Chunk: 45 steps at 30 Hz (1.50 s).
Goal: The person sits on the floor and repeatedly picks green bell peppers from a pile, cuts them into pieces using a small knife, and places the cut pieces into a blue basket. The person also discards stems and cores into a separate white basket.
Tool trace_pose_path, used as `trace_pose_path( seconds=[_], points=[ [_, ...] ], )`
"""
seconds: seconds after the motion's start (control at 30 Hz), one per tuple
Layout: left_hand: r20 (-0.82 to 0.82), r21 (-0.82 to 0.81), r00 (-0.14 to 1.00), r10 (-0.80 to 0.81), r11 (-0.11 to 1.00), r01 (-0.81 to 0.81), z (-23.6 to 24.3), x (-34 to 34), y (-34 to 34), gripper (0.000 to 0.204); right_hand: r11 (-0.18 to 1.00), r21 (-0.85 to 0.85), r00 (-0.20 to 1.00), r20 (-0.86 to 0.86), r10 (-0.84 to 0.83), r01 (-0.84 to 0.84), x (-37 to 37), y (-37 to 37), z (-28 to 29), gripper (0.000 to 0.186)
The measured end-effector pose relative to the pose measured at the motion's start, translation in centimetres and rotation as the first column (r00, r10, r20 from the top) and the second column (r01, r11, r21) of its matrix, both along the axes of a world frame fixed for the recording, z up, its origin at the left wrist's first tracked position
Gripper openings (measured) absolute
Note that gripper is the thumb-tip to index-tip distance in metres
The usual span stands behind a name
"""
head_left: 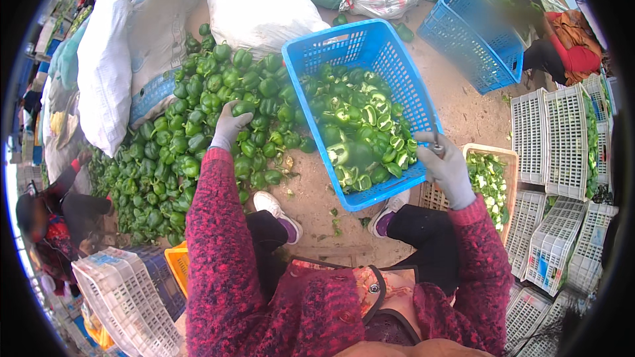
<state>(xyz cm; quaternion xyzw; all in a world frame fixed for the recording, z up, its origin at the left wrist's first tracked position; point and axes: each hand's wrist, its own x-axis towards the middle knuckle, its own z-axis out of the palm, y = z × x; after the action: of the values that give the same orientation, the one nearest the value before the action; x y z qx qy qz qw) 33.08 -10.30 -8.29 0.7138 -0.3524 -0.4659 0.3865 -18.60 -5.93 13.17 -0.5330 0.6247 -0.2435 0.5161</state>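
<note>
A heap of whole green bell peppers (192,119) lies on the floor to the left. My left hand (231,122), in a grey glove, has its fingers round a pepper (245,106) at the heap's edge. A blue perforated crate (297,69) stands ahead of me, holding cut pepper pieces (367,119). My right hand (440,162), also gloved, is at the crate's right rim, closed on a small metal tool (437,149), likely a knife, too small to make out clearly. A beige crate (509,165) of pale green trimmings sits just right of that hand.
Large sacks (261,6) line the back and left. Another blue crate (463,33) stands at back right, beside a seated person (579,46). Another person (49,218) works at far left. White crates (542,238) are stacked at right, more (126,294) at lower left.
</note>
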Motion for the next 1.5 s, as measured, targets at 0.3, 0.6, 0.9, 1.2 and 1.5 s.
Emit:
trace_pose_path(
  seconds=[0.3,0.6,0.9,1.2,1.5],
  points=[
    [0.503,-0.262,0.776,-0.381,0.788,0.557,18.3,-21.7,7.1,0.075,0.903,-0.149,0.915,-0.087,0.393,-0.403,7.5,5.3,-1.3,0.029],
    [0.245,-0.321,0.871,-0.427,0.812,0.488,14.1,-26.3,9.5,0.075,0.896,-0.248,0.896,-0.352,0.27,-0.368,3.9,7.5,-3.9,0.017],
    [-0.085,-0.306,0.883,-0.462,0.856,0.418,11.9,-26.6,8.4,0.071,0.959,-0.055,0.958,-0.093,0.273,-0.279,1.6,4.2,-10.5,0.025],
    [-0.191,-0.346,0.886,-0.422,0.874,0.341,13.9,-27.9,6.6,0.073,0.971,0.118,0.978,0.008,0.208,-0.208,2.1,3.8,-6.9,0.033],
    [0.205,-0.369,0.781,-0.59,0.692,0.62,14.0,-29.2,7.0,0.071,0.997,0.066,0.856,0.513,-0.059,0.029,1.9,2.3,-6.9,0.046]
  ],
)
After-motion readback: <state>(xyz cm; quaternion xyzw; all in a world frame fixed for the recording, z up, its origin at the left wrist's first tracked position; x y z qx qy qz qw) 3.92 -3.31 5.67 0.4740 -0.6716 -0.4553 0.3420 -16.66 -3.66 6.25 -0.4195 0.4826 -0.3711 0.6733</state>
